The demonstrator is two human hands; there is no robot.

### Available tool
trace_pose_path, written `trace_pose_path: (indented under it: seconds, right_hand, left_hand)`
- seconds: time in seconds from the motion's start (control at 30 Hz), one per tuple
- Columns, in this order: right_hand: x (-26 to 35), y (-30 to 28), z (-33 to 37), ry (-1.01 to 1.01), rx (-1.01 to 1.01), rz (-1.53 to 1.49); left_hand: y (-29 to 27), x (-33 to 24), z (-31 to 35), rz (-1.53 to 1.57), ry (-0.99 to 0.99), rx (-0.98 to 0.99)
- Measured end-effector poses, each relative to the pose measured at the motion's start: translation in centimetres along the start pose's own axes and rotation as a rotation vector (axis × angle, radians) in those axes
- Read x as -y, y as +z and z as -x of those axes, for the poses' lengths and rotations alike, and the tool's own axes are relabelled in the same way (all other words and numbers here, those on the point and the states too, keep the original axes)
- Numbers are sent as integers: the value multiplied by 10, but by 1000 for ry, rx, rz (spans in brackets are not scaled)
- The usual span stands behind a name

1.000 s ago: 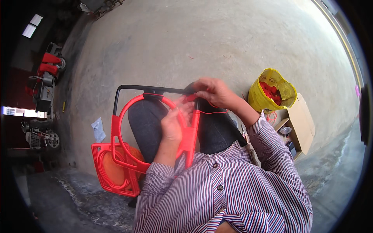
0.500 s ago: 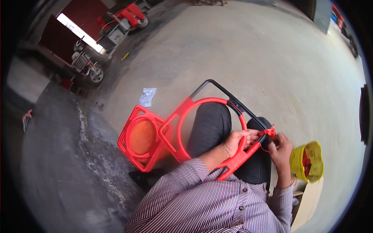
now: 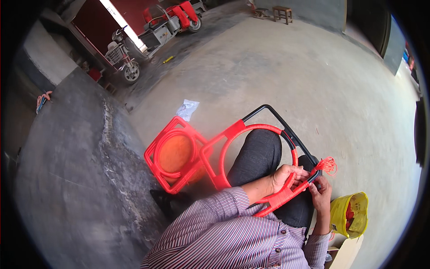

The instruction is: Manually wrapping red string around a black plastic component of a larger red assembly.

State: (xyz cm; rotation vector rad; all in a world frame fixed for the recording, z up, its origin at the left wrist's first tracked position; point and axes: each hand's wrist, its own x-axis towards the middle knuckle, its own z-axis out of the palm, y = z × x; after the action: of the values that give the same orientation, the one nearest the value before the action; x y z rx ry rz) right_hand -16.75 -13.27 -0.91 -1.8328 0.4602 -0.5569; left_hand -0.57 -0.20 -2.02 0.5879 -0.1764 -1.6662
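Red-wrapped frame (image 3: 235, 129) in left hand (image 3: 285, 176), grasped at its ring (image 3: 294, 158); one corner (image 3: 316, 174) beside right hand (image 3: 321, 193), grip unclear.

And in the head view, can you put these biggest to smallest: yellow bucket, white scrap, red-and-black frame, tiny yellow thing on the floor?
Red-and-black frame
Yellow bucket
White scrap
Tiny yellow thing: farther away, so its real size is unsure

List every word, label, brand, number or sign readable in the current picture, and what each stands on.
Grey-and-red vehicle: small dark characters on its side; printed wording isn't copied here.
Yellow container: faint marks, too small and blurred to read.
Red-and-black frame: no lettering visible.
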Motion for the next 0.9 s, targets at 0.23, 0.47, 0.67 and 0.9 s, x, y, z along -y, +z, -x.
trace_pose_path:
  seconds: [0.23, 0.47, 0.67, 0.9]
  right_hand:
    - [3, -12, 12, 98, -165, -131]
    - [59, -74, 61, 98, -156, -779]
    - [86, -144, 99, -107, -716, -1028]
    - [24, -84, 69, 217, -536, -749]
  left_hand:
    - [7, 2, 1, 57, -33, -85]
    - [10, -4, 3, -43, -53, -35]
    - [8, -11, 13, -124, 11, -145]
    - [12, -3, 11, -137, -7, -142]
